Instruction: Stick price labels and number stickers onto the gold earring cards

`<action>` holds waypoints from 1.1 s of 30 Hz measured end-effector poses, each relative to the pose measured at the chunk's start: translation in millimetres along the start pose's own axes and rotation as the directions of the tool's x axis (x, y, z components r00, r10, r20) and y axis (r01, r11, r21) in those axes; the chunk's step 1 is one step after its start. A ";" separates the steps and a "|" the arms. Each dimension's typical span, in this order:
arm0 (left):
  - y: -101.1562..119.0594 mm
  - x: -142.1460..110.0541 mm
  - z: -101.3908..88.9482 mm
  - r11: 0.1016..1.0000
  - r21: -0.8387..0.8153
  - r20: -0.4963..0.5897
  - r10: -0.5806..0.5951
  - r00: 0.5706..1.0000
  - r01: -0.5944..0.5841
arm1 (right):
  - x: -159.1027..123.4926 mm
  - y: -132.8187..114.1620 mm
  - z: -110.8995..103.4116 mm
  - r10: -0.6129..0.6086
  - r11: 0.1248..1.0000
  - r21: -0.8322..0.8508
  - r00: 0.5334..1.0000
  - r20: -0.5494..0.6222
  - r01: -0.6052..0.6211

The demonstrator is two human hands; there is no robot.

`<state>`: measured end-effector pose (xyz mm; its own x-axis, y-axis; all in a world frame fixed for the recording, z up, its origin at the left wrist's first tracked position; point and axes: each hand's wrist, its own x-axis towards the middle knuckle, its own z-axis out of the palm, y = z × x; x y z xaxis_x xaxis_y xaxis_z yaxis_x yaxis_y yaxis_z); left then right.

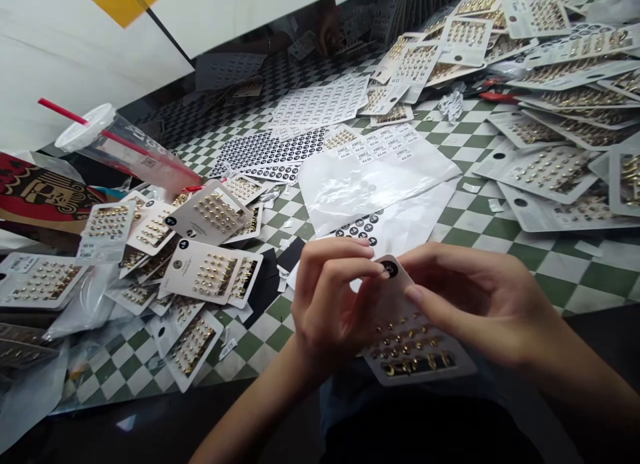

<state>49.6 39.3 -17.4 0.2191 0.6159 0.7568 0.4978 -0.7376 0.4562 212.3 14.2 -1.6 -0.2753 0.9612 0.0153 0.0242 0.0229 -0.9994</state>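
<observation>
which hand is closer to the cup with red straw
Left. The left hand is nearer the plastic cup, which lies ahead and to its left; the right hand is farther, beyond the left hand.

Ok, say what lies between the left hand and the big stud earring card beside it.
In the head view, black paper and a partly covered earring card lie between the left hand and that card, on the green-and-white checkered surface.

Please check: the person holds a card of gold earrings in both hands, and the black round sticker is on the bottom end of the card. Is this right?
No: the head view shows the black round sticker on the top end of the card, above the gold earrings.
</observation>
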 end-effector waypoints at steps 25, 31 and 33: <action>2.0 1.4 -14.1 0.865 0.391 0.078 0.308 0.948 -0.314 | -1.0 -4.1 1.5 0.030 1.000 -0.008 0.999 0.032 -0.030; 3.0 1.9 -13.7 0.876 0.384 0.087 0.280 0.956 -0.291 | -1.4 -2.9 1.1 0.035 0.999 0.009 0.999 0.030 -0.035; 3.7 2.1 -13.1 0.878 0.389 0.077 0.270 0.960 -0.278 | -1.3 -2.7 1.0 0.029 1.000 0.006 0.999 0.025 -0.029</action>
<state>40.9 34.3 -7.9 0.4091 0.4136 0.8134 0.7029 -0.7113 0.0082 211.6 12.5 1.0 -0.2980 0.9545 -0.0140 0.0268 -0.0063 -0.9996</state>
